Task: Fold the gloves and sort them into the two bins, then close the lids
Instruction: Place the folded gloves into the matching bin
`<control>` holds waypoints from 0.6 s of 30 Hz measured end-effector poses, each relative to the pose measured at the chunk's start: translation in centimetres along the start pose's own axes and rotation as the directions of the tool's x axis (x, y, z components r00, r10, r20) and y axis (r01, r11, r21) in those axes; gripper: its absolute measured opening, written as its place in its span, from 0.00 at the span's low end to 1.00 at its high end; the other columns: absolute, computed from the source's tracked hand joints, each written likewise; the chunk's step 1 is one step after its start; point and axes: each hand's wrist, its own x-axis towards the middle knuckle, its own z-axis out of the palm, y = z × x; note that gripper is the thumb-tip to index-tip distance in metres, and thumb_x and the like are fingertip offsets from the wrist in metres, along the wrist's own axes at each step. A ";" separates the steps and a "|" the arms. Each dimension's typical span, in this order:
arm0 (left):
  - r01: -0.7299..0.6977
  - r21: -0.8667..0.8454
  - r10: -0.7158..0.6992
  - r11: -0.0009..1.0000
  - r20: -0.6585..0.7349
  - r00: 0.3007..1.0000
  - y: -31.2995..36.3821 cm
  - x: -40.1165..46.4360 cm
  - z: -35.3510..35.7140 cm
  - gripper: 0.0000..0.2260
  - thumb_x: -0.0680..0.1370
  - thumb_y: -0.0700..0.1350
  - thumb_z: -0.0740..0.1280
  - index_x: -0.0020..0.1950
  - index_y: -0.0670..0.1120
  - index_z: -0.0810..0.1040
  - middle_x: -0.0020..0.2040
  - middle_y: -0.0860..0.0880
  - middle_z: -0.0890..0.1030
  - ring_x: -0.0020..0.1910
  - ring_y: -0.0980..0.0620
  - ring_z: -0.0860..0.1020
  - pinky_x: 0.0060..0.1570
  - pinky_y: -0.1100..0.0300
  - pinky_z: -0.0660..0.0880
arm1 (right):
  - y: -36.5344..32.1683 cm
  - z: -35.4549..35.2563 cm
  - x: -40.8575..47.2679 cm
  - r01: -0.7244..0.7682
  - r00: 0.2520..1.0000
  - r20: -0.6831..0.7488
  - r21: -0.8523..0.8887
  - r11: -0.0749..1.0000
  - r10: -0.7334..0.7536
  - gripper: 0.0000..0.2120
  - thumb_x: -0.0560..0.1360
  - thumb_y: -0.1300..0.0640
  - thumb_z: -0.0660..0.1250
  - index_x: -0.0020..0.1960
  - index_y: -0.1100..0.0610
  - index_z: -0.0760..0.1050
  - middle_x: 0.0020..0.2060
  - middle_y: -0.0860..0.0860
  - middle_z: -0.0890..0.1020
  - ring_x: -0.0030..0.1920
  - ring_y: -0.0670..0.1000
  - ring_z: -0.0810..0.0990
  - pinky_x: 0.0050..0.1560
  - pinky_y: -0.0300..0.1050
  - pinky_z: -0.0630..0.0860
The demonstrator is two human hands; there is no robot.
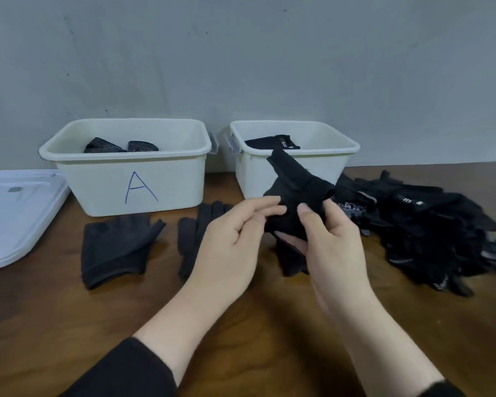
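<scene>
A black glove (294,184) is held up in front of the right bin (330,164). My right hand (331,239) grips its lower part, thumb on top. My left hand (235,236) pinches its left edge with the fingertips. The left bin (169,179), marked A, holds dotted black gloves (118,146). Inside the right bin lies a black glove with a label (272,142). Both bins stand open.
Two dark gloves (112,250) (195,233) lie flat on the wooden table in front of bin A. A heap of black gloves (424,224) fills the right side. White lids (15,216) are stacked at the left edge. A grey wall is behind.
</scene>
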 end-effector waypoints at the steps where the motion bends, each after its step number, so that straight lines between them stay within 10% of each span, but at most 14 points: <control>1: -0.001 0.050 0.003 0.999 -0.026 1.000 -0.8 -0.1 0.4 0.15 0.84 0.40 0.58 0.63 0.54 0.80 0.52 0.63 0.84 0.55 0.68 0.78 0.54 0.77 0.70 | -1.0 -1.3 0.7 0.000 1.000 -0.009 -0.048 0.999 0.000 0.09 0.84 0.59 0.62 0.57 0.53 0.81 0.49 0.48 0.87 0.51 0.49 0.86 0.53 0.55 0.83; 6: -0.131 0.476 0.017 0.870 0.238 0.971 -4.1 -0.5 1.7 0.16 0.83 0.43 0.59 0.67 0.55 0.78 0.63 0.62 0.78 0.64 0.65 0.71 0.65 0.76 0.60 | -5.2 -5.8 5.3 0.122 0.990 0.132 -0.697 0.707 -0.041 0.07 0.81 0.53 0.64 0.53 0.49 0.81 0.46 0.46 0.86 0.49 0.50 0.84 0.51 0.53 0.80; 12: -0.130 0.497 0.025 0.858 0.213 0.977 -5.0 -1.1 1.1 0.15 0.82 0.43 0.60 0.64 0.54 0.80 0.60 0.62 0.77 0.61 0.62 0.72 0.68 0.66 0.66 | -5.4 -5.5 8.6 0.308 0.951 0.254 -0.828 0.469 -0.177 0.06 0.82 0.55 0.63 0.46 0.51 0.75 0.36 0.49 0.81 0.37 0.51 0.79 0.33 0.36 0.70; 18: -0.085 0.512 0.012 0.855 0.144 0.990 -5.4 -1.0 0.9 0.15 0.81 0.40 0.61 0.62 0.52 0.81 0.59 0.61 0.77 0.58 0.63 0.71 0.61 0.74 0.63 | 2.5 -7.0 4.1 0.372 0.889 0.437 -0.863 0.341 0.136 0.25 0.79 0.41 0.67 0.73 0.46 0.72 0.69 0.42 0.75 0.70 0.45 0.72 0.71 0.42 0.67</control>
